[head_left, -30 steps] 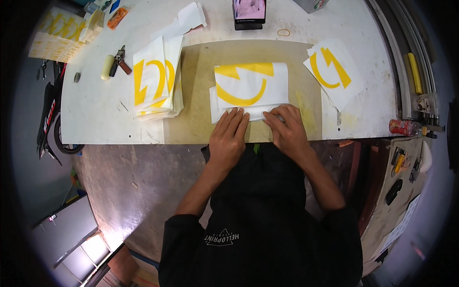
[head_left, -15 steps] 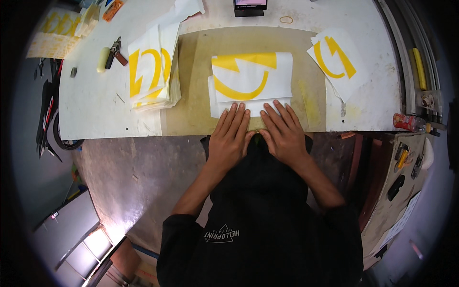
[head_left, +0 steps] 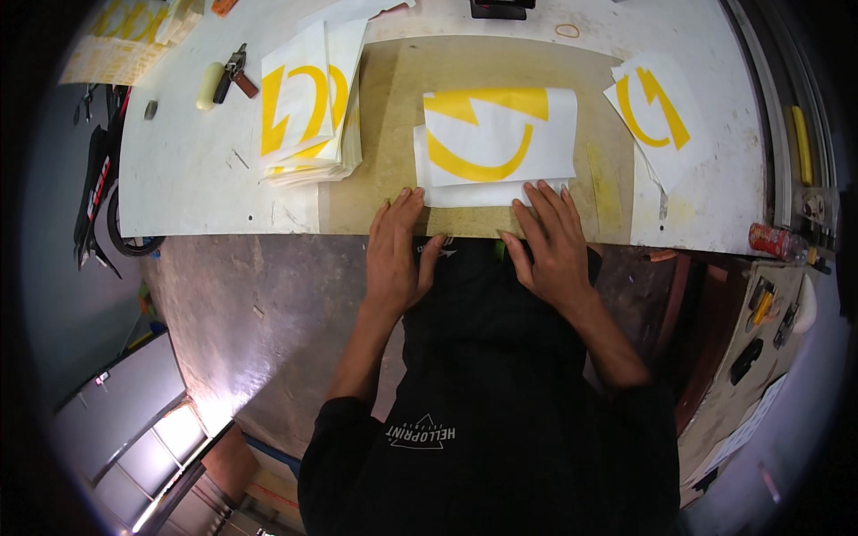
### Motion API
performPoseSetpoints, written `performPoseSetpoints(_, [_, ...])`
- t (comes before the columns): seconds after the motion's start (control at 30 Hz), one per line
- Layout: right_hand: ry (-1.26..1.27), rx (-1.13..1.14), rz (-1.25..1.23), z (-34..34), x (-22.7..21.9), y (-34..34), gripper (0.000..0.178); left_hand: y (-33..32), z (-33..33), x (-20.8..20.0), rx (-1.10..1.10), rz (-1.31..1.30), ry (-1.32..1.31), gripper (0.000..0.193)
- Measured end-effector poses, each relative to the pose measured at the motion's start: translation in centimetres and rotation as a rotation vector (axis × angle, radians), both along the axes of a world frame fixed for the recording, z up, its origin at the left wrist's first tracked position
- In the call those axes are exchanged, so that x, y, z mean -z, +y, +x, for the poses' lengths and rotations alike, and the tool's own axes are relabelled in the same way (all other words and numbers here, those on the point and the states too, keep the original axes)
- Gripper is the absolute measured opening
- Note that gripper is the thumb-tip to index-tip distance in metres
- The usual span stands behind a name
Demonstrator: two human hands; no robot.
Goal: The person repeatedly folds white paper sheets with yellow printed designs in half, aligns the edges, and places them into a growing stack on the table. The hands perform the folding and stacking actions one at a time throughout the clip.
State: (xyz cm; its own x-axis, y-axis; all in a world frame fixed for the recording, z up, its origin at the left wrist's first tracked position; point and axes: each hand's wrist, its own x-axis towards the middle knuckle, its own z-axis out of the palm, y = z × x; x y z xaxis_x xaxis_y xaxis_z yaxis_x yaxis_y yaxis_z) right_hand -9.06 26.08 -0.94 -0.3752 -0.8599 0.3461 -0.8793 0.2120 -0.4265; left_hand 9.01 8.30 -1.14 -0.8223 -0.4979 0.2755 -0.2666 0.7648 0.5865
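A folded white sheet (head_left: pixel 554 143) with a yellow print lies on the tan mat (head_left: pixel 384 107) in front of me. Its lower layer shows along the left side and the near edge. My left hand (head_left: pixel 396 250) rests at the mat's near edge, fingers stretched out and the tips at the sheet's near left corner. Flat fingers of my right hand (head_left: pixel 552 241) touch the sheet's near right corner. Neither hand grips anything.
A thick stack of similar printed sheets (head_left: pixel 308 165) stands at the left, with a few more sheets (head_left: pixel 648 112) at the right. Beyond the left stack lie a cream-coloured rounded object (head_left: pixel 207 85) and a dark hand tool (head_left: pixel 234 71). A red-labelled bottle (head_left: pixel 776 241) lies by the right edge.
My hands have moved apart along the sheet's near edge, the left one outward to its corner, the right one toward the other corner. The whole view has shifted slightly.
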Motion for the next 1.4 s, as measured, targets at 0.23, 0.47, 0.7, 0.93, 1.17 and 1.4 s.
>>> performPoseSetpoints(0.23, [0.005, -0.012, -0.05, 0.5, -0.3, -0.7, 0.044, 0.0, -0.4, 0.2, -0.018, -0.055, -0.005, 0.046])
performPoseSetpoints(0.47, [-0.007, -0.06, -0.044, 1.1, 0.0, -2.2, 0.04, -0.3, 0.1, 0.4, 0.006, -0.053, -0.024, 0.043])
performPoseSetpoints(0.7, [0.001, -0.059, -0.008, 1.2, 0.1, -2.3, 0.047, -0.1, 0.2, 0.5, 0.002, -0.057, -0.018, 0.049])
performPoseSetpoints(0.93, [0.047, -0.055, 0.125, 1.3, 0.1, -2.6, 0.058, 0.4, -0.4, 0.1, -0.006, -0.152, -0.123, 0.059])
performPoseSetpoints(1.17, [0.072, -0.047, 0.181, 1.3, -0.1, -2.6, 0.06, 0.2, 0.0, 0.6, 0.031, -0.145, -0.08, 0.061])
performPoseSetpoints(1.4, [0.109, -0.042, 0.208, 1.3, 0.0, -2.5, 0.061, -0.1, 0.3, 0.8, 0.058, -0.155, -0.108, 0.063])
